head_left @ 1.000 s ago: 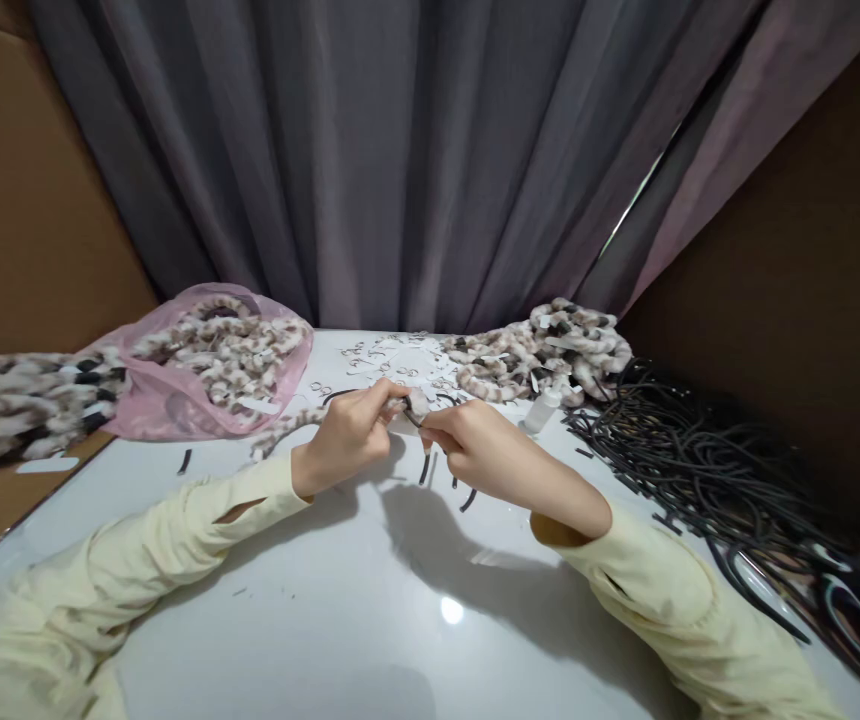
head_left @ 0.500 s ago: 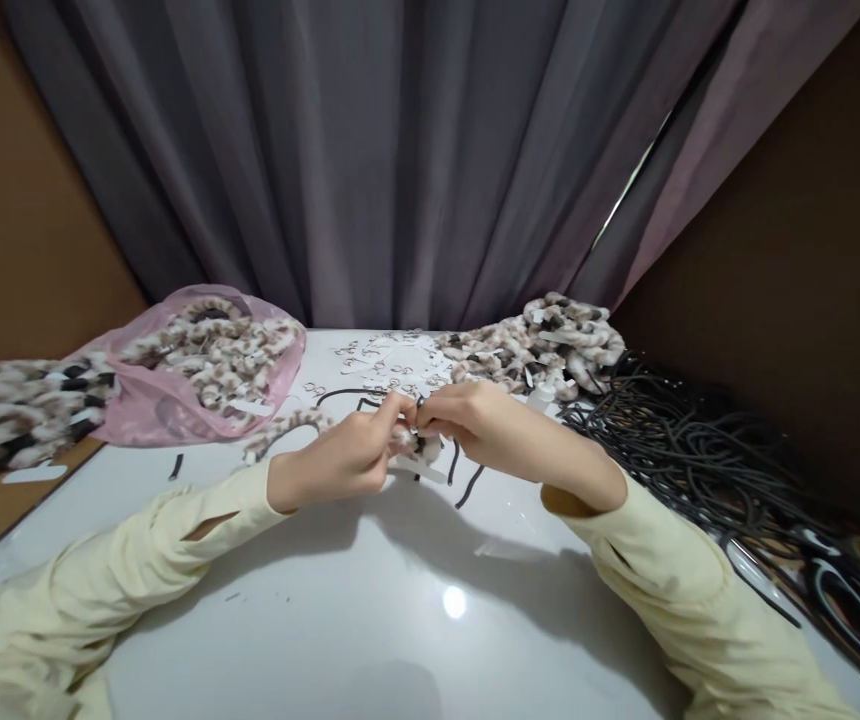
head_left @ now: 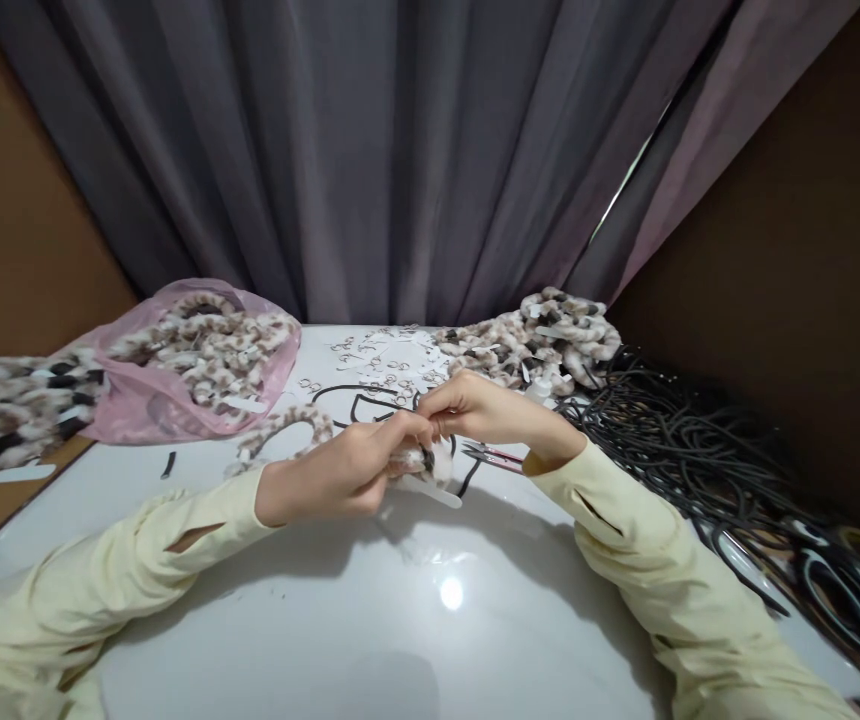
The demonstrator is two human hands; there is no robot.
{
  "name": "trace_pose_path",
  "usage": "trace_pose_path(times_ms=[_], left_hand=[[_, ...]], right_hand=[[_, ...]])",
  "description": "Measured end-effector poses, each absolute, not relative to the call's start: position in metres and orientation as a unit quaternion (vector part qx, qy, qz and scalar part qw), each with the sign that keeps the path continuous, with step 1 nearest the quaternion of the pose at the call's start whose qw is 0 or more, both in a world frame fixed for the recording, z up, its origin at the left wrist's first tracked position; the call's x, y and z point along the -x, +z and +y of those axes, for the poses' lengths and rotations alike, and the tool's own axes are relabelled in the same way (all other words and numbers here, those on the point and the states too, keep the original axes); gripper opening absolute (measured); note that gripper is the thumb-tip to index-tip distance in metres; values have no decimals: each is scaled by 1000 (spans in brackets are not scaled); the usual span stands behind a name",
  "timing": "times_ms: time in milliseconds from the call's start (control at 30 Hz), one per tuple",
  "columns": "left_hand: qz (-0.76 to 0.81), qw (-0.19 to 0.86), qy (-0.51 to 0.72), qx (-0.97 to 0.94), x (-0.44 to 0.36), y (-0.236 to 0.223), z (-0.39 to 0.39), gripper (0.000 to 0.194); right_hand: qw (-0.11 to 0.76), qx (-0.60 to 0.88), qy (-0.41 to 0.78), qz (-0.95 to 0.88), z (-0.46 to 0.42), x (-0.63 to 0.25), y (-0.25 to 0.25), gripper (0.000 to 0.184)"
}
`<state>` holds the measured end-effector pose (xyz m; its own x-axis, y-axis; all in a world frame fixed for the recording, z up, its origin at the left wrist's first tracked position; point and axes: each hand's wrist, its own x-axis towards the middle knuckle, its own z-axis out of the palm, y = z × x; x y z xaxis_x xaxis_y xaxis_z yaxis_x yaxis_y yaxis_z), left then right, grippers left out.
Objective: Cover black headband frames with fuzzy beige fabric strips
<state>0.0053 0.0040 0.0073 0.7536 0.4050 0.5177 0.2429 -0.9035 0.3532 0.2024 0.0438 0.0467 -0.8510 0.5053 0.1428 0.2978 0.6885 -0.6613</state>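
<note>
A small brown-and-white fluffy loop point(head_left: 409, 462) with a dark band is gripped by my left hand point(head_left: 344, 468), fingers curled around it. From it a white tag point(head_left: 437, 494) sticks out below. My right hand point(head_left: 479, 408) pinches beside the left fingertips, just above the loop; what lies between its fingers is hidden. Under the right wrist, a small tool with pointed metal tips and red handles point(head_left: 499, 458) rests on the table. Black cord pieces point(head_left: 362, 405) lie behind the hands. Another fluffy loop point(head_left: 316, 420) sits behind my left hand.
A pink plastic bag point(head_left: 130, 410) of fluffy loops stands at left, beside more loops point(head_left: 2, 405). At the back right are a fluffy heap point(head_left: 557, 335) and tangled black cords point(head_left: 670, 440). Metal rings point(head_left: 351, 348) lie scattered at the back. Large scissors point(head_left: 842, 600) lie far right.
My right hand has shifted slightly up, and my left hand slightly down. The red-handled tool now shows beneath my right wrist. The whole view has moved a little.
</note>
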Motion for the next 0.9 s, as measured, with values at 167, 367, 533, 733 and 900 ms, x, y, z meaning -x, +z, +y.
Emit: trace_pose_path(times_ms=[167,367,533,733,900], left_hand=[[237,145,335,-900,-7,7,5,33],[376,305,381,-788,-11,12,14,4],[375,446,419,-697,-13,15,19,9],[363,382,437,-728,-12,13,15,12],[359,377,434,-735,-12,11,12,13]], right_hand=[[176,257,309,-899,47,-202,44,16],[352,364,96,-857,33,-193,44,9],[300,417,71,-855,12,-186,51,11],[273,391,288,-831,16,-191,57,19],[289,380,341,-810,16,-192,61,24]])
